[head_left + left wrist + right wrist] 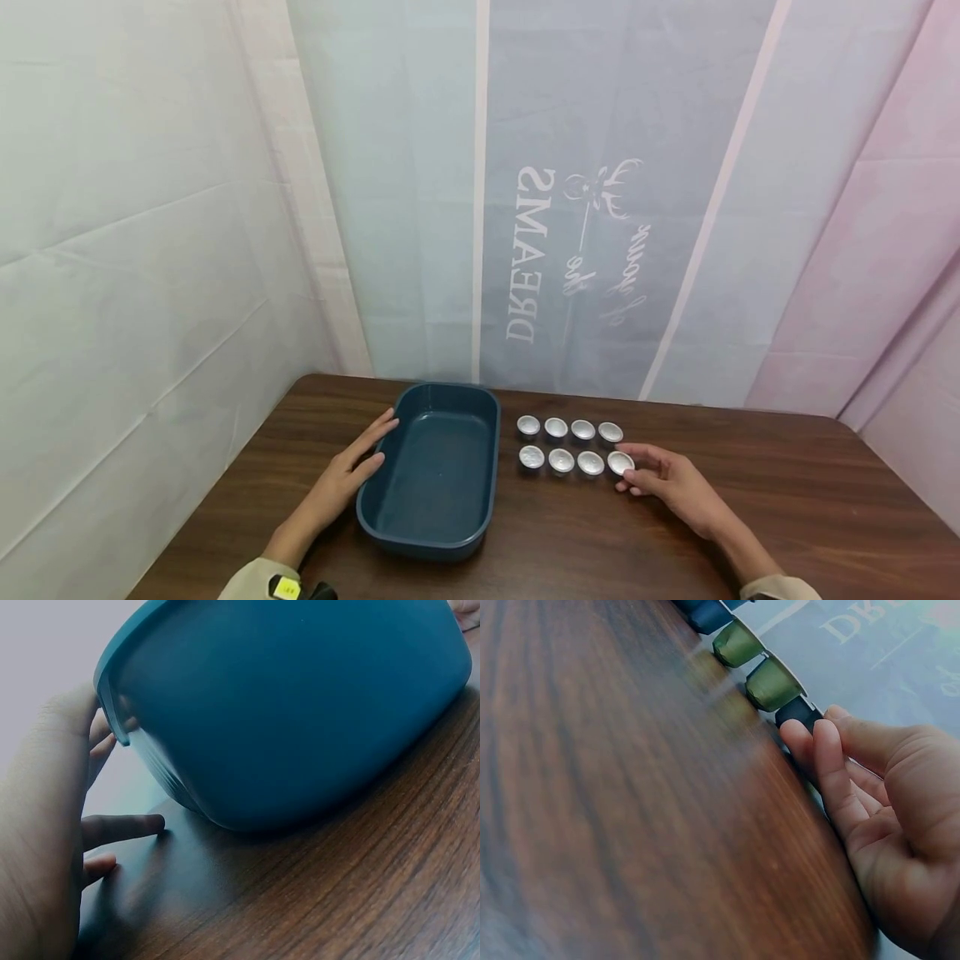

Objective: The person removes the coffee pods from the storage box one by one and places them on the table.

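A deep blue plastic basin point(483, 467) stands on the table, and my left hand point(347, 473) rests against its left side with loosely extended fingers touching the rim. The left wrist view shows some of those fingers point(124, 829) down by the tabletop beside the basin wall. Right of the basin sit several coffee capsules in two rows, silver lids up. My right hand point(671, 483) pinches the rightmost capsule point(621, 463) of the front row between thumb and fingers. From the right wrist, this capsule point(799, 711) looks dark and is partly hidden by fingertips; green capsules point(774, 684) stand beside it.
The dark wood-grain table point(570, 542) ends at a printed fabric curtain point(420, 208) behind it. A pale cloth wall point(135, 250) closes off the left side. The back-row capsules point(582, 430) stand close behind the front row.
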`<state>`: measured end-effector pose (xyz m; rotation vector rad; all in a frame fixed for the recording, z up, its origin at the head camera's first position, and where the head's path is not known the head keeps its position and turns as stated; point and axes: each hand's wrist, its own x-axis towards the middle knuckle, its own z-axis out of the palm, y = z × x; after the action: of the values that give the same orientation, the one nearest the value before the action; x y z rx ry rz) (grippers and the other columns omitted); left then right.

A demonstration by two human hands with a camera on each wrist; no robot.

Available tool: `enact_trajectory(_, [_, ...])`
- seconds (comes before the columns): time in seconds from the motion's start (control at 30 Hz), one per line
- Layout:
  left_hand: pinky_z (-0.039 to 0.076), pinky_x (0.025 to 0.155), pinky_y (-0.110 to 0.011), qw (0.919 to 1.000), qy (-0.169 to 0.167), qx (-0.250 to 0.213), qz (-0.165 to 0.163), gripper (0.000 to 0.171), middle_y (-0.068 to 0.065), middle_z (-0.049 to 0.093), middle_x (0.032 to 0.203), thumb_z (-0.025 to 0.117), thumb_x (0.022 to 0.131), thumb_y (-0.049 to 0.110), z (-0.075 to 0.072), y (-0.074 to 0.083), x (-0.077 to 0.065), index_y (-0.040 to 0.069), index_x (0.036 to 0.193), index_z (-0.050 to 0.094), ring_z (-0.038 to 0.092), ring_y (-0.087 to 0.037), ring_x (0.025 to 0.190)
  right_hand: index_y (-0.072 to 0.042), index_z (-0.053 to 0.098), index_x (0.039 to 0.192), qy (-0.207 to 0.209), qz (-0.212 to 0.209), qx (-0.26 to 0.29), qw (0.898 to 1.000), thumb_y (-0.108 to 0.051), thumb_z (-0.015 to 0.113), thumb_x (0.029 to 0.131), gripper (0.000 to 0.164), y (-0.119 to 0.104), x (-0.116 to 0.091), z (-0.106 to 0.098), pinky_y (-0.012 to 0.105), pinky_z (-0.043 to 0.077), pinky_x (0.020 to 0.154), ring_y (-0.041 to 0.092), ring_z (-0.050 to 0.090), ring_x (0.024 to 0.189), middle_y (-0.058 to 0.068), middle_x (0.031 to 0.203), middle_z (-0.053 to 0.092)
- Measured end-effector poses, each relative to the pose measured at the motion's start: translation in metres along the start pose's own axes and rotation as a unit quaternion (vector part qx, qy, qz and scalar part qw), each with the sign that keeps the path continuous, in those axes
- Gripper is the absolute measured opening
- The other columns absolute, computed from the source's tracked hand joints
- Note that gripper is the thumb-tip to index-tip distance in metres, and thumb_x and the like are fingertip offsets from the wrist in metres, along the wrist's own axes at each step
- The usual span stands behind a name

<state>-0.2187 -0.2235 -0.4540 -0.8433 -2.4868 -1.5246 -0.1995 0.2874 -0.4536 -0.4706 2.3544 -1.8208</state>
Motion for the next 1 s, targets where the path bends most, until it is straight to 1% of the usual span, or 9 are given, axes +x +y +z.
enact_trajectory(0.27, [0.021, 0.101, -0.067, 1.0000, -0.002, 0.001, -0.009, 0.048, -0.001, 0.020, 0.158, 0.044, 0.103, 0.018, 0.0001, -0.0029, 0.0006, 0.018, 0.150, 0.035, 0.020, -0.026, 0.142, 0.011, 0.043, 0.135, -0.001, 0.000, -0.005, 1.000, -0.011, 0.064, 0.092, 0.053, -0.0004, 0.0000, -0.0010, 0.034, 0.054, 0.074, 0.029, 0.068, 0.091, 0.026, 0.114, 0.058])
enact_trajectory(0.43, [0.020, 0.101, -0.068, 0.9999, -0.001, 0.003, -0.013, 0.048, 0.004, 0.020, 0.157, 0.043, 0.103, 0.020, 0.0002, -0.0032, 0.0000, 0.020, 0.150, 0.035, 0.020, -0.026, 0.142, 0.010, 0.044, 0.135, 0.001, 0.005, -0.011, 1.000, -0.012, 0.064, 0.092, 0.052, -0.0009, -0.0006, -0.0007, 0.035, 0.054, 0.074, 0.029, 0.068, 0.090, 0.026, 0.116, 0.058])
enact_trajectory(0.6, [0.021, 0.101, -0.067, 0.9999, -0.001, 0.005, -0.012, 0.048, 0.004, 0.021, 0.157, 0.044, 0.103, 0.020, 0.0006, -0.0026, -0.0008, 0.020, 0.150, 0.035, 0.021, -0.026, 0.142, 0.010, 0.045, 0.135, -0.002, 0.007, -0.017, 1.000, -0.012, 0.064, 0.092, 0.052, -0.0010, -0.0009, -0.0004, 0.035, 0.054, 0.073, 0.028, 0.068, 0.089, 0.026, 0.114, 0.059])
enact_trajectory(0.9, [0.020, 0.102, -0.067, 0.9999, 0.001, 0.002, -0.013, 0.048, 0.006, 0.021, 0.157, 0.044, 0.102, 0.019, 0.0004, -0.0027, -0.0007, 0.018, 0.149, 0.036, 0.021, -0.025, 0.142, 0.012, 0.043, 0.135, -0.007, 0.007, -0.004, 1.000, -0.011, 0.064, 0.092, 0.053, -0.0021, -0.0011, 0.0004, 0.033, 0.054, 0.075, 0.030, 0.068, 0.092, 0.025, 0.115, 0.060])
enact_trajectory(1.0, [0.020, 0.102, -0.067, 0.9998, 0.000, 0.003, -0.018, 0.048, 0.007, 0.021, 0.157, 0.044, 0.102, 0.021, 0.0006, -0.0029, -0.0007, 0.020, 0.149, 0.036, 0.021, -0.024, 0.142, 0.013, 0.043, 0.135, -0.008, 0.006, -0.001, 1.000, -0.010, 0.064, 0.092, 0.053, -0.0016, -0.0016, 0.0006, 0.033, 0.054, 0.075, 0.030, 0.068, 0.092, 0.026, 0.116, 0.059])
